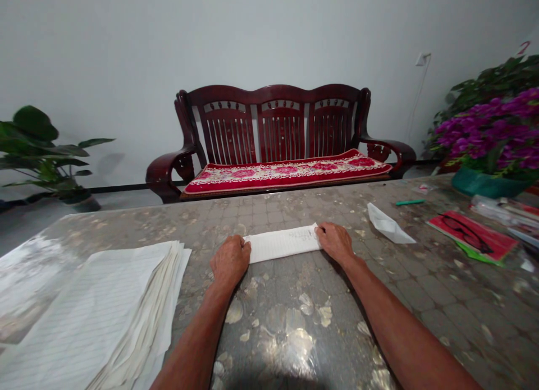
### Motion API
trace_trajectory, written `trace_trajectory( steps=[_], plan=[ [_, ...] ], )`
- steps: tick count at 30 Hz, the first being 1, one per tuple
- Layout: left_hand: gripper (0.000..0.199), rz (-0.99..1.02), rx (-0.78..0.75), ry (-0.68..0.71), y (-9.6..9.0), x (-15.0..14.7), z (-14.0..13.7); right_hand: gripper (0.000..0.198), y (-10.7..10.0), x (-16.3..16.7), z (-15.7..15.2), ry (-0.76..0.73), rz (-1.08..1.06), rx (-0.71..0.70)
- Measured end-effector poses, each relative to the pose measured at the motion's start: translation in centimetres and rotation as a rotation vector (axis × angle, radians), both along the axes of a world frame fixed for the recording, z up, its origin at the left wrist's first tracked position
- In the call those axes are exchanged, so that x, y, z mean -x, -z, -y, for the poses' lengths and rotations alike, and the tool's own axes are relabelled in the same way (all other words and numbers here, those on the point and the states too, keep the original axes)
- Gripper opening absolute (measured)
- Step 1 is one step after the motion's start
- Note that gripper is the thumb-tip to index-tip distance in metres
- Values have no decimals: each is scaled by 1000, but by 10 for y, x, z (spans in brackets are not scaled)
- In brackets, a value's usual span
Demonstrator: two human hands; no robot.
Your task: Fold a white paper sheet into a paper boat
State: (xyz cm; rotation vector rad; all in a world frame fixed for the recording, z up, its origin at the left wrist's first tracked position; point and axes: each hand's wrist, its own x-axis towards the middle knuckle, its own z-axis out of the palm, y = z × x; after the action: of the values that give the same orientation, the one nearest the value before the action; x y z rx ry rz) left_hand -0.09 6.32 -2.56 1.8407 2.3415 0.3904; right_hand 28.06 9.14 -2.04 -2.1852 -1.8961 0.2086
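A long folded strip of lined paper (283, 244) lies across the middle of the table, with faint writing near its right end. My left hand (231, 257) grips its left end, fingers curled and thumb on top. At the opposite end, my right hand (336, 241) pinches the paper by its corner. The strip looks flat and stretched between both hands. Right of my right hand sits a folded white paper boat (388, 224). To the left of my left hand is a thick stack of loose lined sheets (96, 306).
The table (269, 306) has a patterned, shiny cover. On its right are a green pen (410, 202), eyeglasses (465, 231) on a red booklet (501, 243), and purple flowers (492, 126) in a green pot (484, 182). Behind stands a wooden bench (280, 132); a leafy plant (42, 148) is at left.
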Motion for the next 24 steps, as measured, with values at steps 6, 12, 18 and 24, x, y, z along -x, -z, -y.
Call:
trace_trajectory(
  steps=[6, 12, 18, 24],
  plan=[
    [26, 3, 5, -7, -1, 2, -1, 33, 4, 0, -2, 22, 19, -21],
    [27, -6, 5, -3, -3, 1, -3, 35, 1, 4, -2, 46, 31, 8],
    [27, -12, 8, -4, -3, 2, -2, 35, -2, 7, 0, 60, 28, 16],
    [28, -13, 10, -13, -3, 2, -2, 36, -3, 8, 1, 73, 29, 5]
  ],
)
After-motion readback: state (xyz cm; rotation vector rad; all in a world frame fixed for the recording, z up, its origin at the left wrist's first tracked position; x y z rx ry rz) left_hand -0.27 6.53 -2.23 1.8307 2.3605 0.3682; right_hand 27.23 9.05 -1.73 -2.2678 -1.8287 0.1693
